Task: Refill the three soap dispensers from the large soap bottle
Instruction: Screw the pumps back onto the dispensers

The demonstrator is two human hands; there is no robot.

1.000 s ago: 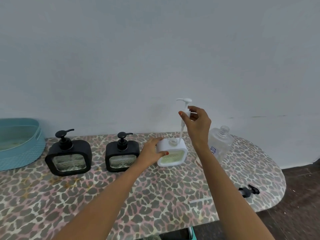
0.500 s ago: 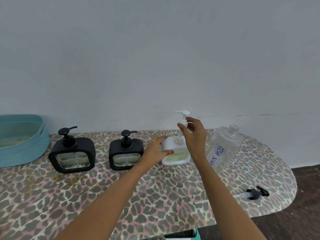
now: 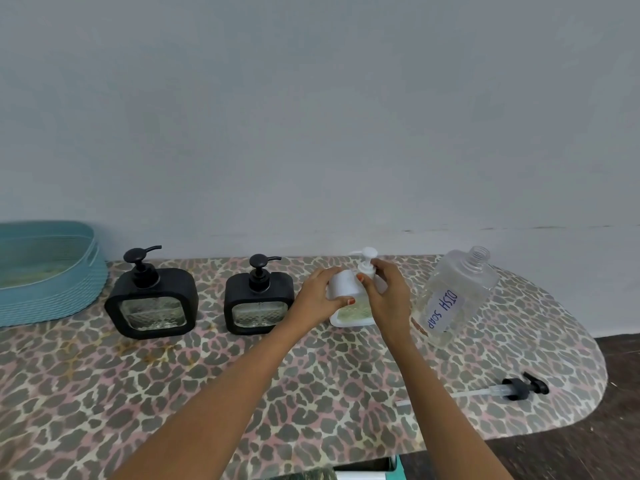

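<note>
A white square soap dispenser (image 3: 348,315) with greenish soap stands on the leopard-print table (image 3: 311,393). My left hand (image 3: 320,294) grips its left side. My right hand (image 3: 386,294) pinches the collar of its white pump (image 3: 367,259), which sits down on the neck. Two black dispensers (image 3: 151,303) (image 3: 258,303) with pumps on stand to the left. The large clear bottle (image 3: 453,299) labelled DISH SOAP stands uncapped to the right.
The big bottle's black pump (image 3: 512,389) with its long tube lies near the table's right front edge. A teal basket (image 3: 48,289) sits at the far left. A grey wall runs right behind the table.
My right hand has lowered the white pump from high above the dispenser down into its neck. My left hand has kept hold of the dispenser.
</note>
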